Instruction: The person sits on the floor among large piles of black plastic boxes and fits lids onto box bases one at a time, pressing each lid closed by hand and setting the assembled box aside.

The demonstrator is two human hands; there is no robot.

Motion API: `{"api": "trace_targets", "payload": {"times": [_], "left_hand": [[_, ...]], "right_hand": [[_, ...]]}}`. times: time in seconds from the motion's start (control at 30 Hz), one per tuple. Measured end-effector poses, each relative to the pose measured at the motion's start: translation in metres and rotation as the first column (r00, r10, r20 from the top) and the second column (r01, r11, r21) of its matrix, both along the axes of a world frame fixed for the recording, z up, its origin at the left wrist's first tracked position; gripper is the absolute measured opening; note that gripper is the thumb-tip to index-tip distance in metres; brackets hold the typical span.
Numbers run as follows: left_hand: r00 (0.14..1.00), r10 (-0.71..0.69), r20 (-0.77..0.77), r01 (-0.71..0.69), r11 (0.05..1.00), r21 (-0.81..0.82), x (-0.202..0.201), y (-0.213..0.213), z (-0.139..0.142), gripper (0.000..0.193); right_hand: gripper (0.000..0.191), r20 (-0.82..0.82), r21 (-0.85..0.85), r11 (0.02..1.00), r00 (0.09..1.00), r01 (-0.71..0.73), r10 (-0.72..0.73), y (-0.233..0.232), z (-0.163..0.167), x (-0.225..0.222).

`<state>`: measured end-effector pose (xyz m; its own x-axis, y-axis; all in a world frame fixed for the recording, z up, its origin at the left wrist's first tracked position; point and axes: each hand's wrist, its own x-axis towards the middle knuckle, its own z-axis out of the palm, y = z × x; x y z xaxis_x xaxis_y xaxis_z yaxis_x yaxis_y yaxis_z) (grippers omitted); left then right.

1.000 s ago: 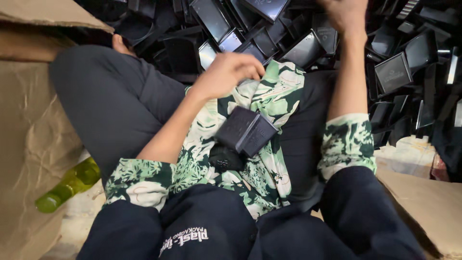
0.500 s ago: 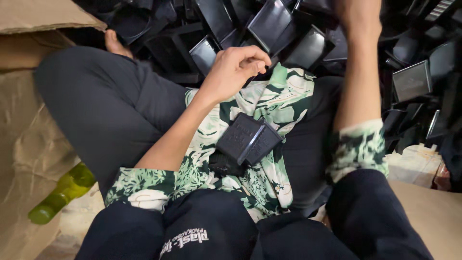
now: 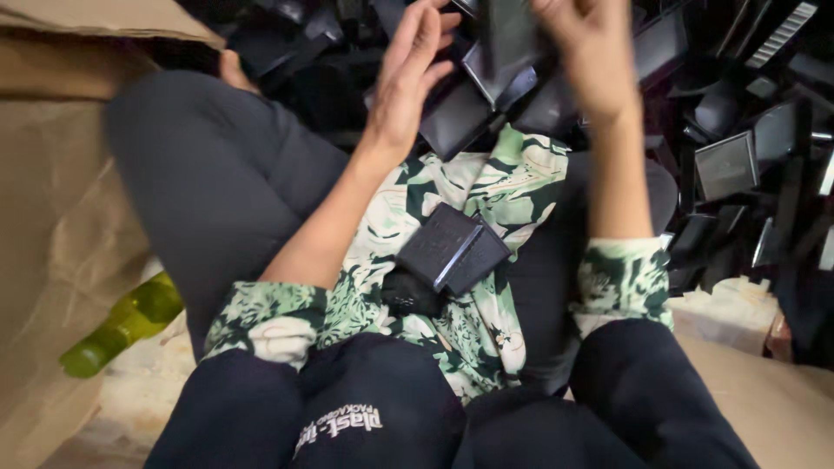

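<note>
Hands meet over the heap: the right hand pinches a flat black plastic piece at its upper edge, while the left hand hangs spread beside it. It looks light, stiff and smooth, likely best gripped by its edges.

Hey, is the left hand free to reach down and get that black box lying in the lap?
Probably yes. The left hand is raised, open and seemingly empty, beside the black piece the right hand holds. The black box lies uncovered on the patterned shirt directly below, with nothing between them.
</note>
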<state>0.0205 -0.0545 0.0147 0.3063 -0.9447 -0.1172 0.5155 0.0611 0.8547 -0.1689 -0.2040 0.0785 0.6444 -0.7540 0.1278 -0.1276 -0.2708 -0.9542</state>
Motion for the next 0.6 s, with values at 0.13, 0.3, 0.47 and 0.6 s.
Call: {"api": "trace_targets", "payload": {"times": [0.13,0.3,0.47,0.6], "left_hand": [[0.898,0.004,-0.440,-0.068,0.989,-0.129,-0.008,-0.005,-0.012,0.064],[0.979,0.099,-0.179,-0.132,0.974,-0.184,-0.006,-0.006,-0.018,0.070],[0.993,0.110,0.046,-0.095,0.963,-0.252,-0.007,-0.004,-0.006,0.069],[0.988,0.130,0.087,-0.112,0.976,-0.187,-0.011,-0.002,0.001,0.068]], "right_hand": [[0.045,-0.211,0.030,0.981,0.960,0.192,-0.182,0.074,0.003,0.062],[0.055,-0.211,-0.434,0.889,0.943,0.146,-0.258,0.105,-0.002,0.067],[0.061,-0.066,-0.418,0.886,0.966,0.199,-0.248,0.118,-0.003,0.060],[0.050,0.042,-0.263,0.898,0.934,0.353,-0.355,0.121,0.012,0.063]]}}
